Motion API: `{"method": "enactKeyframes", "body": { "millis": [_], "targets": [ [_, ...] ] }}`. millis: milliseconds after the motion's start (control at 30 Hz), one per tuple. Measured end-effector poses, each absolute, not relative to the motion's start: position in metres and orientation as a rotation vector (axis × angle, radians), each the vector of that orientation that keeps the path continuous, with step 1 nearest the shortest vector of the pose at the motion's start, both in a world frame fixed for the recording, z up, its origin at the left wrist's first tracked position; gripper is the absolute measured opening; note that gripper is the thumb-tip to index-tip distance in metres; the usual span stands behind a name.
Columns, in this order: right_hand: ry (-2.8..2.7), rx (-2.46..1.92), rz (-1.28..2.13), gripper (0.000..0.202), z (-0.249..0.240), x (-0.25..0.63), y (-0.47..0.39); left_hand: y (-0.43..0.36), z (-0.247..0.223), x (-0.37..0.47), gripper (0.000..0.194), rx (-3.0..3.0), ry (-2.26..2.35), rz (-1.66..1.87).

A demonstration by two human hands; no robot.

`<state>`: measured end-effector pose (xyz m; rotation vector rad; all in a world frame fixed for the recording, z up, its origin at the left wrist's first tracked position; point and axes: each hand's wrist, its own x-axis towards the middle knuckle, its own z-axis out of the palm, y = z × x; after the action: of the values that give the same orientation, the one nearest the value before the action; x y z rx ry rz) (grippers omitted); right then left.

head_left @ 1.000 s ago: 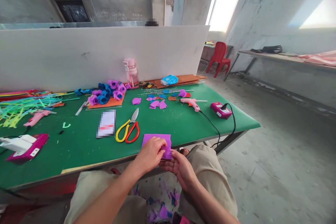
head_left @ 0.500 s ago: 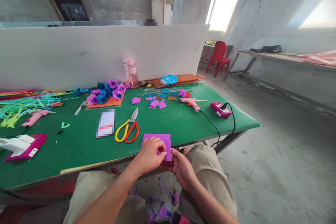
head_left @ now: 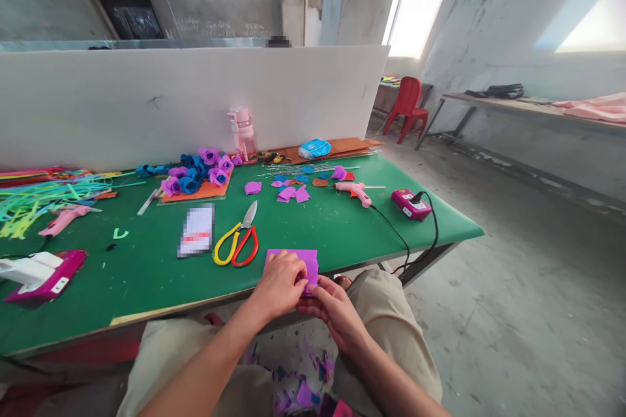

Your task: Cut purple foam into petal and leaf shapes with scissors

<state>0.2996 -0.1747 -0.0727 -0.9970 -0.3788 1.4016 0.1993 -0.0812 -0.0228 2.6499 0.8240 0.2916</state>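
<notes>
A folded or layered purple sheet (head_left: 311,262), paper or felt, is at the table's front edge, partly over my lap. My left hand (head_left: 280,281) lies across its left part, thumb and fingers closed on it. My right hand (head_left: 334,310) pinches the lower right edge, thumb on top and fingers beneath. The fingertips meet near the sheet's bottom, so part of it is hidden. Just left of the sheet lie scissors (head_left: 240,228) with one yellow and one red handle, blades pointing away. Cut purple pieces (head_left: 287,193) lie farther back.
On the green table (head_left: 161,280) are purple and blue fabric-like flowers (head_left: 192,179), a pink glue gun (head_left: 356,191) with its cord, a magenta power socket (head_left: 411,204), and a pink bottle (head_left: 243,133). Another glue gun (head_left: 66,220) and pipe cleaners (head_left: 59,192) lie left. A white partition (head_left: 186,98) stands behind.
My right thumb and fingers have shifted left onto the lower edge of the purple sheet, closer to my left fingertips. The things on the table have stayed put.
</notes>
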Motion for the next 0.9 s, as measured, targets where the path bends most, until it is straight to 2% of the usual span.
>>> {"method": "enactKeyframes", "body": {
  "millis": [333, 467, 633, 900],
  "targets": [
    [-0.380, -1.055, 1.379, 0.039, -0.077, 0.298, -0.171, -0.073, -0.021, 0.195, 0.008, 2.687, 0.882, 0.334],
    [-0.361, -1.072, 1.381, 0.041, -0.077, 0.299, -0.172, -0.069, -0.016, 0.186, 0.012, 2.691, 0.905, 0.445],
    [-0.371, -1.050, 1.379, 0.038, -0.076, 0.299, -0.172, -0.079, -0.017, 0.182, 0.024, 2.737, 0.678, 0.432],
    [-0.389, -1.069, 1.371, 0.042, -0.080, 0.299, -0.173, -0.075, -0.023, 0.177, 0.023, 2.729, 0.776, 0.452]
  ]
}}
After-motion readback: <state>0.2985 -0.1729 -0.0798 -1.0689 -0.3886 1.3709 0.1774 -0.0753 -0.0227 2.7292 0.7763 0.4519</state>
